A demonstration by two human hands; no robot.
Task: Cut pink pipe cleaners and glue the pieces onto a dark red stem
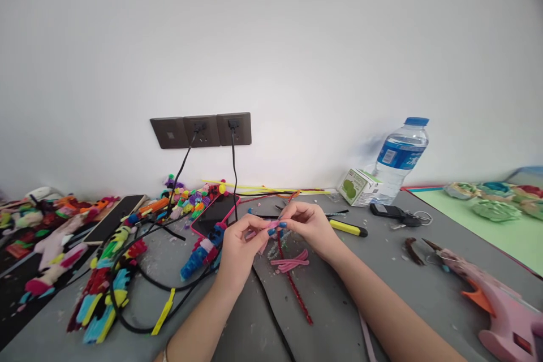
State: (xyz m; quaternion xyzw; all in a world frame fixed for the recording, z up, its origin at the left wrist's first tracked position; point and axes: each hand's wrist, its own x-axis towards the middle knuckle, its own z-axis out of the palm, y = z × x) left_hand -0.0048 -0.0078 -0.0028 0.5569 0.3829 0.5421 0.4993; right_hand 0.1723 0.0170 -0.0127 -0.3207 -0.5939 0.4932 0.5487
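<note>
Over the grey table, my left hand (241, 243) and my right hand (311, 226) meet fingertip to fingertip. Both are closed in a pinch on a short pink pipe cleaner (272, 225), largely covered by the fingers. Just below my right hand lies a small bundle of pink pipe cleaners (292, 262). A red glittery pipe cleaner (299, 294) runs beneath the hands toward the front. Left of my left hand rests a blue fuzzy figure (195, 263) with pink parts.
A pink glue gun (504, 300) lies at right, near car keys (394, 214). Behind are a yellow utility knife (348, 228), a water bottle (401, 161) and a small box (357, 186). Black cables (139, 328), a phone (216, 215) and several fuzzy figures (106, 277) occupy the left.
</note>
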